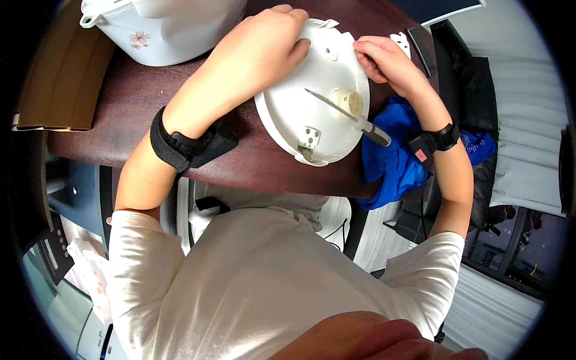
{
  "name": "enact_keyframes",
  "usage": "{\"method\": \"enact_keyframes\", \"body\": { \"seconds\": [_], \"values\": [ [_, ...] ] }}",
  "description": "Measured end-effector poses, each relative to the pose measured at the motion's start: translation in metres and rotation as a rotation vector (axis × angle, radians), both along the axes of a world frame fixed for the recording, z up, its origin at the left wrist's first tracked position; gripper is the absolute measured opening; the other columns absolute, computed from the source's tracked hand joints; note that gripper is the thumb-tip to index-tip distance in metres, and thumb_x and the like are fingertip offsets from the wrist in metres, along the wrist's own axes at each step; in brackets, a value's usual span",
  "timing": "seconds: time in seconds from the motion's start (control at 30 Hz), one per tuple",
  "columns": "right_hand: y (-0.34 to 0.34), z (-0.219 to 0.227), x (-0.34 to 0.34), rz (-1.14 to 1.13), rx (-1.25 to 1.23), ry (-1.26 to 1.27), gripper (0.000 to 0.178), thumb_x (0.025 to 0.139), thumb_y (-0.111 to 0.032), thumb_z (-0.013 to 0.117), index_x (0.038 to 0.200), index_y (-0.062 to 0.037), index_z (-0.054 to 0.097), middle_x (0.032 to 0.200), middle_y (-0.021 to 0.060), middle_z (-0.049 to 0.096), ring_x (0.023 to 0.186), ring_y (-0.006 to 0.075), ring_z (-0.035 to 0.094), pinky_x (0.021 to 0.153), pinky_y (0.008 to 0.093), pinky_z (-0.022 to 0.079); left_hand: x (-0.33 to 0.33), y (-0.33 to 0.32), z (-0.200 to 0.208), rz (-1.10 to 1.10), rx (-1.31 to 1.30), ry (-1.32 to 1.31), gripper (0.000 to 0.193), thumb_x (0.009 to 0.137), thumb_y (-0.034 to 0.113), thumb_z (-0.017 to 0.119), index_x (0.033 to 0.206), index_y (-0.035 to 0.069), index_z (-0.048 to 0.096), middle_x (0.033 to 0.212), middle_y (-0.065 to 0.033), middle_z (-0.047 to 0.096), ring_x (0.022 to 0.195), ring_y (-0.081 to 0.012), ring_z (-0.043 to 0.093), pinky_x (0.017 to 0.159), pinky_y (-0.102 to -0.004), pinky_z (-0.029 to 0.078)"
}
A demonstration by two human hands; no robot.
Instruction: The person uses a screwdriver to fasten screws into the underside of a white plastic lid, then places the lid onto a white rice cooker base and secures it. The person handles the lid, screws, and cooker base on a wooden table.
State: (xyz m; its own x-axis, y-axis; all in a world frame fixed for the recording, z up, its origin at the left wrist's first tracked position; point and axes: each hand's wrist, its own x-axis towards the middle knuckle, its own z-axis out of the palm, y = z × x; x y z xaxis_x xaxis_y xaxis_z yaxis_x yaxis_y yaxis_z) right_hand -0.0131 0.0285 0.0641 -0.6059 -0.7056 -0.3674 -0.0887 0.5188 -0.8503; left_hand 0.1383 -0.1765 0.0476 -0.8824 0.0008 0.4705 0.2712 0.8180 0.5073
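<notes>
1. My left hand point(270, 42) is resting over the upper-left rim of a white, rounded plastic cover point(288, 102), its fingers bent and its thumb apart from them; I cannot tell whether they are gripping anything.
2. My right hand point(387, 60) is curling at the cover's upper-right rim, thumb and forefinger nearly meeting; whether they are pinching anything, I cannot tell.
3. The cover is lying on a dark reddish-brown table point(144, 120), between my hands and reaching toward me.
4. A thin metal screwdriver with a grey-and-white handle point(377, 133) is lying across it, passing beside a round cream plastic knob point(350, 103).
5. A bright blue cloth point(390, 144) is bunching at the table edge, below my right hand.
6. A white, glossy container point(180, 36) is standing beyond my left forearm, showing a pink flower print.
7. A black wrist unit point(435, 144) is carrying a reddish label, its marking too small to read.
</notes>
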Motion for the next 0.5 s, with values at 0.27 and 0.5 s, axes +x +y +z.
{"method": "enact_keyframes", "body": {
  "seconds": [0.27, 0.5],
  "values": [
    [-0.014, -0.021, -0.001, 0.202, 0.163, 0.65, 0.032, 0.089, -0.026, 0.06, 0.07, -0.0003, 0.059, 0.051, 0.0046, 0.048, 0.045, 0.0083, 0.049, 0.044, 0.0284, 0.038, 0.002, 0.001, 0.0, -0.014, 0.024, 0.012, 0.028, 0.087, 0.013, 0.059, 0.11, -0.003, 0.058, 0.099, -0.0227, 0.061, 0.088, -0.04, 0.061, 0.078, -0.0431, 0.049],
    [-0.015, -0.02, 0.004, 0.399, 0.205, 0.818, 0.028, 0.095, -0.025, 0.055, 0.085, 0.0003, 0.061, 0.063, 0.0081, 0.055, 0.056, 0.0129, 0.047, 0.054, 0.0286, 0.041, 0.001, 0.002, -0.001, 0.001, 0.006, 0.038, 0.027, 0.087, 0.012, 0.058, 0.109, -0.004, 0.058, 0.098, -0.0225, 0.061, 0.089, -0.0396, 0.061, 0.079, -0.0439, 0.049]
  ]
}}
